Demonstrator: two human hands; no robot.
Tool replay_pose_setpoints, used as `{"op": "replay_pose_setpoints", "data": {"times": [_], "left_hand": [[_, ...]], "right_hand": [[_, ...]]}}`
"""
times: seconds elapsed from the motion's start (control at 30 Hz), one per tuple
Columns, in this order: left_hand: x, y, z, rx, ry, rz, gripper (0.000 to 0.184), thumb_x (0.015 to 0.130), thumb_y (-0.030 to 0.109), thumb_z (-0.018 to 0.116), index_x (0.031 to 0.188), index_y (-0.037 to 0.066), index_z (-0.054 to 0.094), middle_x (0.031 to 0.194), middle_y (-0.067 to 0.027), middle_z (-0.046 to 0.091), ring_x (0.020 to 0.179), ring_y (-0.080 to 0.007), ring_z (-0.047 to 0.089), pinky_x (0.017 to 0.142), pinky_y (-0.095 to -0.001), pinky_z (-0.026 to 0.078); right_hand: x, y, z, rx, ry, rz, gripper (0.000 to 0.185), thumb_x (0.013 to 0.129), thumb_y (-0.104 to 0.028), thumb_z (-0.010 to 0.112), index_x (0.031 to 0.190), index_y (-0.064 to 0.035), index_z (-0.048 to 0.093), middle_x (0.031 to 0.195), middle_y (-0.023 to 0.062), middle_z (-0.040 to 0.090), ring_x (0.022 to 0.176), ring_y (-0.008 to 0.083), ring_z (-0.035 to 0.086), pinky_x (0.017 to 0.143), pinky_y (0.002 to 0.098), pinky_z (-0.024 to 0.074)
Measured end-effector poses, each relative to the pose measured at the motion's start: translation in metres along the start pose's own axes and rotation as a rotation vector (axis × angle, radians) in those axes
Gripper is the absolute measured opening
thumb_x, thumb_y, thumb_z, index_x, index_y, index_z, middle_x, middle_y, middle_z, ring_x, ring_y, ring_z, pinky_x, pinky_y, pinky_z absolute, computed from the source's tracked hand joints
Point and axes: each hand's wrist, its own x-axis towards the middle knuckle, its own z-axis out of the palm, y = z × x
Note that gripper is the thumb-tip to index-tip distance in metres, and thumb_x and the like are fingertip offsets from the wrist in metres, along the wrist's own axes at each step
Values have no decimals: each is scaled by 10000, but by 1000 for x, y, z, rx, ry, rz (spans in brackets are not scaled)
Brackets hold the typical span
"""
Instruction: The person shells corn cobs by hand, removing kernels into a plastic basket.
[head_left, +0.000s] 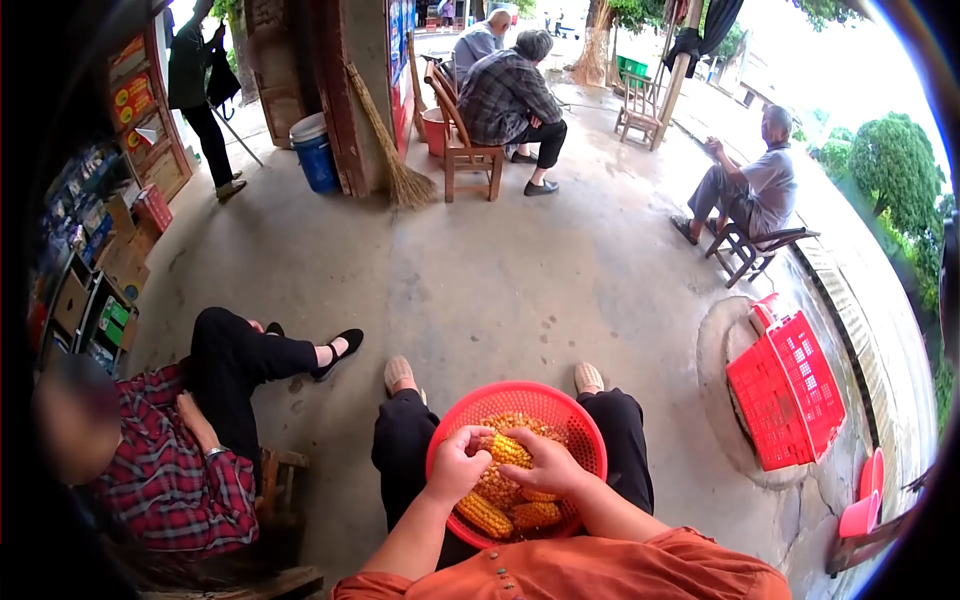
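A red plastic basket rests on my lap between my knees. Loose corn kernels cover part of its inside, and several corn cobs lie toward the near side, one corn cob at the left. Above them, both hands hold one yellow ear of corn. My left hand grips its left end with the fingers curled. From the right, my right hand closes on the same ear, thumb and fingers against it. The palms and some fingertips are hidden.
A person in a plaid shirt sits close at my left. Red crates stand on the floor at right, near a red basin. A broom leans by a blue bucket. Other people sit on chairs farther off.
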Motion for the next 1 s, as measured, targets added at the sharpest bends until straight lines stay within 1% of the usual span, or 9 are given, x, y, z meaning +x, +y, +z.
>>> {"op": "replay_pose_setpoints", "data": {"times": [0.1,0.17,0.4,0.47,0.57,0.63,0.73,0.87,1.0], "left_hand": [[2,3,0,38,-18,14,326,846,-51,590,1170,-25,603,1002,-50,680,914,-107,655,828,-256,530],[2,2,-1,59,-21,14,340,845,-48,594,1184,-27,603,1006,-55,685,913,-114,661,834,-261,532],[1,-9,0,71,-12,56,355,851,-45,598,1205,-25,606,1053,-79,696,963,-128,672,861,-276,536],[1,-9,0,61,-12,48,355,852,-48,601,1206,-25,605,1056,-80,696,972,-131,674,860,-276,537],[-2,-6,3,8,2,48,355,852,-53,615,1206,-31,603,1036,-82,700,950,-133,682,841,-273,543],[-4,-3,8,148,66,166,356,847,-55,632,1201,-24,610,981,-67,696,893,-119,677,798,-269,548],[-4,-9,8,282,119,242,357,842,-52,642,1196,-12,621,911,-49,680,806,-107,663,737,-267,547],[-2,-9,5,235,115,221,355,834,-49,645,1185,4,635,841,-33,657,740,-102,643,686,-264,537],[-4,-4,5,363,128,246,357,810,-40,652,1163,14,649,774,-24,631,687,-103,624,653,-259,525]], "right_hand": [[0,7,2,-18,36,-41,649,841,-345,768,1349,-49,493,1110,220,659,1053,328,657,898,391,513],[0,12,3,46,73,-62,650,842,-386,748,1349,-65,501,1092,239,660,1045,369,649,894,410,507],[0,7,-1,-8,66,-95,637,844,-361,742,1350,-57,503,1109,249,657,1058,377,645,900,414,505],[0,8,0,-104,69,-98,633,850,-366,732,1350,-53,502,1116,256,655,1063,378,642,899,414,506],[-2,0,-5,-41,31,-52,638,859,-388,723,1345,-38,503,1126,261,653,1072,377,642,905,415,505],[-1,7,1,-12,51,-32,636,862,-396,722,1339,-33,508,1128,262,652,1076,377,642,910,416,503],[2,18,11,39,98,-20,634,871,-421,719,1315,-11,524,1135,271,648,1081,380,642,916,419,500],[2,24,19,43,70,7,682,885,-445,701,1345,17,501,1161,286,637,1107,382,631,938,413,492],[2,19,18,83,-5,75,731,894,-471,682,1378,36,474,1196,302,623,1148,377,617,972,402,478]]}}
